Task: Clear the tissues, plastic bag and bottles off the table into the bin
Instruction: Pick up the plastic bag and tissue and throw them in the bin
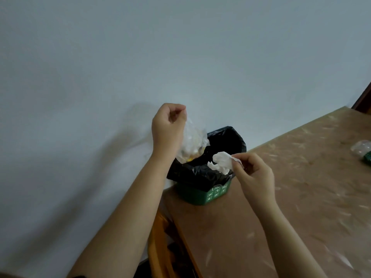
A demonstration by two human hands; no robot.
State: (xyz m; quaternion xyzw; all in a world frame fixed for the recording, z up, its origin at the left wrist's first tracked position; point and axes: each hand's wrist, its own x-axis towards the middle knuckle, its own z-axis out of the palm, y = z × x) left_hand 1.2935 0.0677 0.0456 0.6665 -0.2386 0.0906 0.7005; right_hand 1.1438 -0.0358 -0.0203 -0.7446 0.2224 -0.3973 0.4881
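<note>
Two items hang over the black-lined green bin (pixel 202 195): left hand (pixel 167 127) pinching a clear crumpled plastic bag (pixel 193 142), right hand (pixel 254 173) pinching a white crumpled tissue (pixel 220 162). Next: release both; a bottle (pixel 362 150) remains far right on the table (pixel 281 197).

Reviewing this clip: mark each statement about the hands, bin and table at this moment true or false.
1. The left hand pinches a clear plastic bag over the bin. True.
2. The right hand is empty. False: it holds a crumpled white tissue.
3. The bin has a black liner. True.
4. The bin stands on the floor. False: it sits on the table, at its corner.
5. A bottle lies on the table at the right edge. True.
</note>
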